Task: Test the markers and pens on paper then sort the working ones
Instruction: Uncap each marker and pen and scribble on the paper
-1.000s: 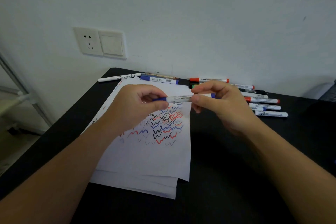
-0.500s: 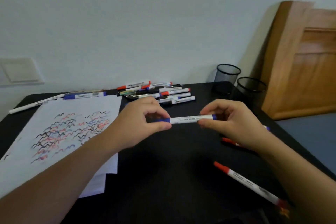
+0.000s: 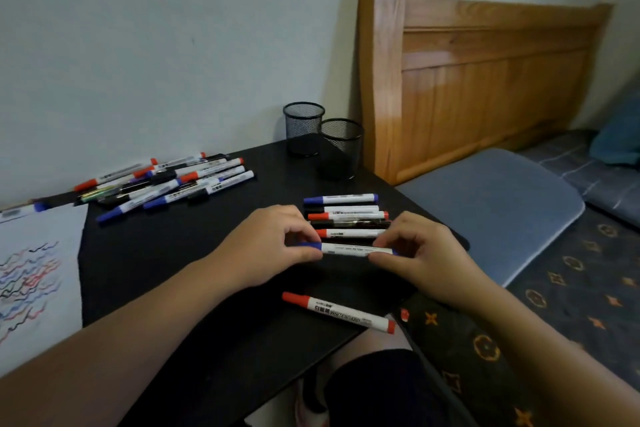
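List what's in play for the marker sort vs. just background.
In play:
blue marker, pinched by left hand and right hand
sorted row
untested pile
scribbled paper
red marker
mesh cups

Background:
headboard
grey cushion

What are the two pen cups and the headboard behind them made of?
Pen cups: black wire mesh, probably metal, matte; the wall shows through the weave. Headboard: wood, orange-brown with visible grain and a soft sheen, likely varnished.
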